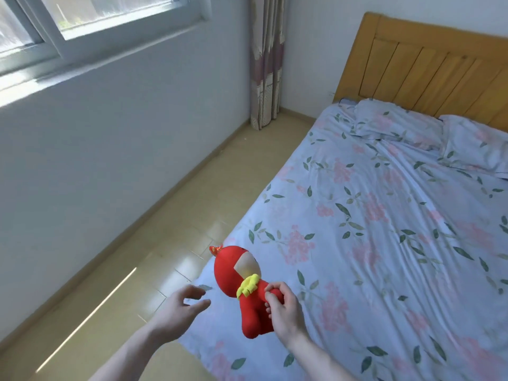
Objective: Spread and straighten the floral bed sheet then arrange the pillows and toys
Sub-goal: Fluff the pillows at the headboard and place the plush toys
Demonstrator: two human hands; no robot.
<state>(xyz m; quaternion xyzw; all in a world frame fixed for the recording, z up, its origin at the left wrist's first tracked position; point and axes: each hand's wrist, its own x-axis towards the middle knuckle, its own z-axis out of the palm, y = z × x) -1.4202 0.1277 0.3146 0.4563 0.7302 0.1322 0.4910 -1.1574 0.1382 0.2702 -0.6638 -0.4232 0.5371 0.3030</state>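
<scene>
Right hand (283, 306) gripping red plush doll (248, 287) by one arm, left hand (182, 303) loose-fingered, empty; best carried to pillows (398, 122), set upright.

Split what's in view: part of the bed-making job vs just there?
Job: sheet, spread on the bed; two pillows at the headboard; red toy, gripped by the right hand; left hand, open beside it.

Just there: curtain, window, floor.
</scene>
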